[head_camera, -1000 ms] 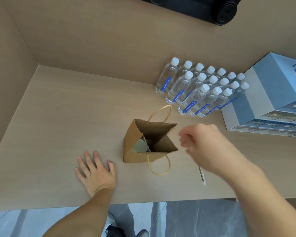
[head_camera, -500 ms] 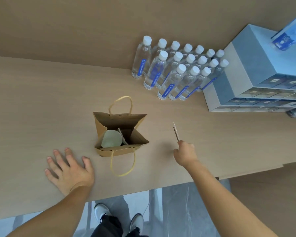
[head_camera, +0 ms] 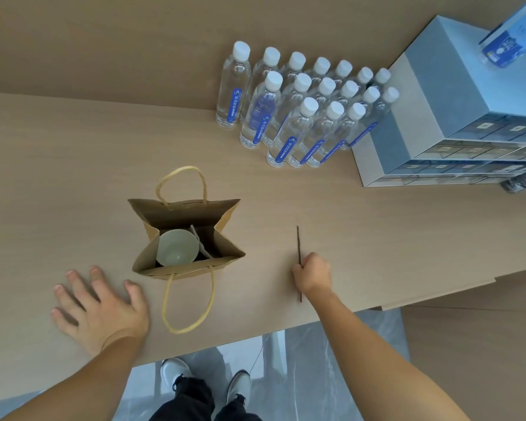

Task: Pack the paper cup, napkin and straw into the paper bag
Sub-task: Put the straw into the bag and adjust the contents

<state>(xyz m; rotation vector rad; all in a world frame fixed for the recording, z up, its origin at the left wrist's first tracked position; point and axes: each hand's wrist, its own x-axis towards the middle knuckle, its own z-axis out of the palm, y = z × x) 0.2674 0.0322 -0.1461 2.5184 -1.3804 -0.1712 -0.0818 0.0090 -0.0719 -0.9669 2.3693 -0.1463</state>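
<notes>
Left grip (head_camera: 99, 308) lies flat, fingers spread, on the counter (head_camera: 73, 177), holding nothing. Just right of it the paper bag (head_camera: 186, 238) stands open, paper cup (head_camera: 176, 247) upright inside. Further right, the right grip (head_camera: 312, 273) is fisted around the thin dark straw (head_camera: 298, 244), low over the counter.

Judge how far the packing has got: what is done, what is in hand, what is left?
Done: the paper cup stands inside the open paper bag, with what looks like the napkin beside it. In hand: the right hand grips the straw outside the bag. The left hand rests flat on the table. Left: put the straw in.
</notes>
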